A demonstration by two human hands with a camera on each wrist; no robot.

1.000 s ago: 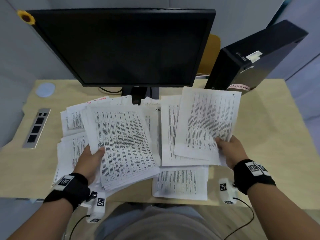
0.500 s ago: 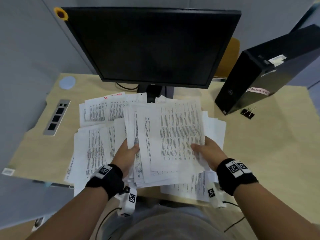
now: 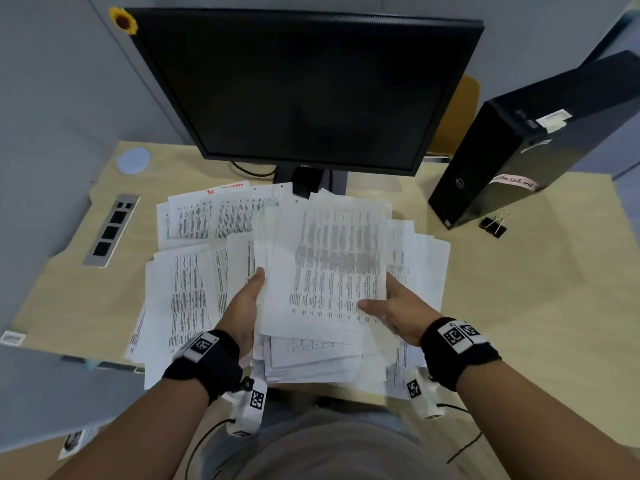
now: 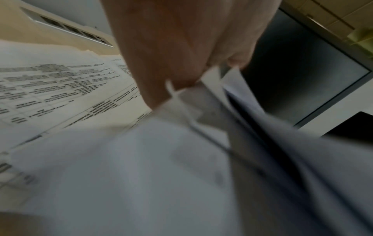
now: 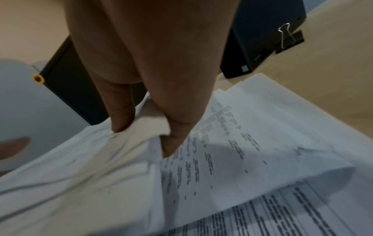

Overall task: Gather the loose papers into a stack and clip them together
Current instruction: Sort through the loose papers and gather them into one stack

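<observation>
On the left of the table (image 3: 69, 289) lies a grey socket strip (image 3: 110, 230), with a pale blue disc (image 3: 133, 160) farther back. Loose papers (image 3: 187, 289) spread across the near middle, some overhanging the near edge. The left hand (image 3: 242, 306) grips the left edge of a lifted bundle (image 3: 322, 271), thumb on top; the left wrist view shows fingers curled round several sheet edges. The right hand (image 3: 398, 310) holds the bundle's right edge, thumb lying across the printed face and fingers beneath. The hands are apart, with the bundle between them, above the sheets not yet gathered.

The step in hand looks like squaring the bundle. It would go best by loosening both grips slightly and tapping the near edge on the table so the uneven sheets drop level, then laying the bundle on the sheets left of it to take them in.

Behind stands a dark monitor (image 3: 304, 88) with a sunflower ornament (image 3: 123, 20) at its far left corner; its stand bears small lettering, too blurred to read. At right, a black computer case (image 3: 519, 157) carries a round logo and a pink handwritten label (image 3: 514, 183), illegible. A black binder clip (image 3: 493, 225) lies just beside the case, well apart from the hands.
</observation>
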